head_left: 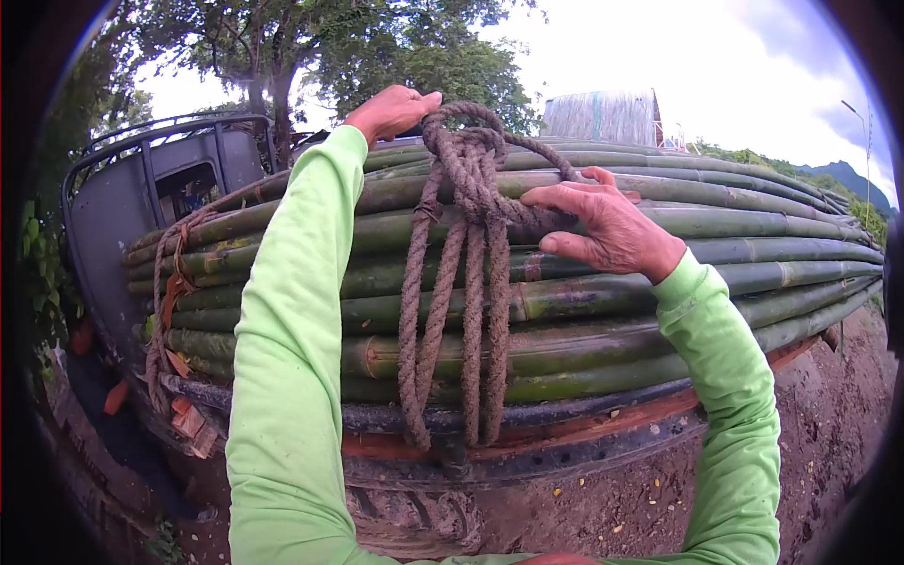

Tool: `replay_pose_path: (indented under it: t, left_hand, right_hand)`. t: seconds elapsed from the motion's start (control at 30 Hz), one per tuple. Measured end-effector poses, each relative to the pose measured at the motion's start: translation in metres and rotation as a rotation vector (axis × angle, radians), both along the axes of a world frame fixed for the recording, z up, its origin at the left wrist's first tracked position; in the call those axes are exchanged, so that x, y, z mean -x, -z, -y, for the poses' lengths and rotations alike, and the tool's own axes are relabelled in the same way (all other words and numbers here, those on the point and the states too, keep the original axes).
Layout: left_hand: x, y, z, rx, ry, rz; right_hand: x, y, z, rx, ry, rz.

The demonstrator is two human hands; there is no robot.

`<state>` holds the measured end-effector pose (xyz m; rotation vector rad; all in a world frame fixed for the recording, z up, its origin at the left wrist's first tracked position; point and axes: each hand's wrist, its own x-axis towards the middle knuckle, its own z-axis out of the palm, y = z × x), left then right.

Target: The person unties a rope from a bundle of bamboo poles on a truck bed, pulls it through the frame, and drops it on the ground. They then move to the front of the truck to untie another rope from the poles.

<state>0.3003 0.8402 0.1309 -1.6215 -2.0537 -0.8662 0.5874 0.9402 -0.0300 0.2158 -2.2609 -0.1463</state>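
A thick, brown, weathered rope (476, 188) is knotted high on the side of a large load of green bamboo poles (603, 292). Several strands of it hang down to the truck bed's dark side rail (603, 405). My left hand (391, 113) is at the top left of the knot, fingers curled and thumb against the upper loop; part of its grip is hidden behind it. To the right of the knot, my right hand (607, 221) has its fingers stretched out and thumb apart, with fingertips close to or touching the rope where it bends round.
At left stands the truck's grey cab (108, 212) with metal bars. Another rope (160, 301) hangs over the bamboo near it. A person in dark clothing (118, 424) is low at the left. A tyre (414, 513) and muddy ground (603, 499) lie below.
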Motion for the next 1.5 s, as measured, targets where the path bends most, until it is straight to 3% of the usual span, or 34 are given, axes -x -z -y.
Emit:
replay_pose_path:
  t: [0.1,0.13,0.23,0.33,0.43,0.53,0.6,0.67,0.7,0.8,0.9,0.93,1.03,1.07,1.17,1.2,1.3,1.33,1.37,1.4,1.43,1.5]
  left_hand:
    - [0.001,0.007,-0.022,0.187,-0.122,-0.029]
    - [0.003,0.007,-0.028,0.128,-0.096,0.048]
    - [0.006,0.010,-0.033,-0.036,-0.090,-0.320]
    - [-0.005,0.015,-0.014,-0.078,-0.049,-0.382]
    - [0.000,0.027,-0.007,-0.145,-0.016,-0.381]
    - [-0.005,0.028,-0.009,-0.109,0.024,-0.343]
    - [-0.027,0.029,-0.005,-0.040,0.050,-0.393]
    - [-0.035,0.034,0.002,-0.014,0.006,-0.432]
    - [-0.035,0.034,0.004,-0.002,-0.015,-0.455]
    - [-0.014,0.026,0.017,0.112,0.195,-0.387]
    - [-0.021,0.022,0.022,0.213,0.189,-0.391]
    - [-0.029,0.019,0.022,0.214,0.143,-0.407]
    - [-0.034,0.017,-0.001,0.076,0.189,-0.408]
    - [-0.034,0.017,-0.010,0.008,0.232,-0.395]
    - [-0.039,0.012,-0.025,0.079,0.047,-0.469]
    - [-0.041,0.008,-0.026,0.082,0.008,-0.534]
    - [-0.045,0.007,-0.011,0.022,0.084,-0.545]
    - [-0.040,0.007,-0.012,0.005,0.063,-0.539]
    - [-0.035,0.008,-0.014,-0.031,0.031,-0.612]
    - [-0.036,0.013,-0.006,-0.027,0.054,-0.632]
    - [-0.044,0.018,0.011,-0.048,0.040,-0.610]
    - [-0.038,0.012,0.025,-0.037,0.151,-0.267]
  right_hand:
    - [0.000,-0.002,-0.003,-0.119,0.247,-0.037]
    - [0.005,-0.003,-0.005,-0.073,0.257,-0.123]
    - [0.021,-0.028,-0.014,-0.075,0.578,-0.030]
    - [0.048,-0.044,-0.035,-0.013,0.706,-0.028]
    - [0.054,-0.057,-0.071,0.064,0.704,-0.337]
    - [0.066,-0.083,-0.054,0.137,0.787,-0.047]
    - [0.099,-0.092,-0.029,0.068,0.667,-0.074]
    - [0.123,-0.105,-0.020,0.163,0.508,-0.156]
    - [0.116,-0.104,-0.019,0.203,0.437,-0.104]
    - [0.086,-0.096,-0.044,0.312,0.135,0.074]
    - [0.035,-0.086,-0.097,0.499,0.070,0.312]
    - [0.031,-0.078,-0.111,0.522,0.127,0.380]
    - [0.036,-0.050,-0.107,0.136,0.370,0.254]
    - [0.042,-0.040,-0.111,-0.073,0.284,0.065]
    - [0.042,-0.051,-0.093,0.075,0.344,0.168]
    - [0.043,-0.054,-0.089,0.012,0.243,0.091]
    - [0.064,-0.074,-0.058,0.106,0.370,0.099]
    - [0.078,-0.076,-0.047,0.021,0.422,-0.018]
    - [0.097,-0.079,-0.040,0.280,0.281,-0.084]
    - [0.111,-0.081,-0.029,0.078,0.130,-0.290]
    - [0.124,-0.093,-0.026,0.334,0.233,-0.214]
    - [0.134,-0.097,-0.025,0.312,0.210,-0.191]
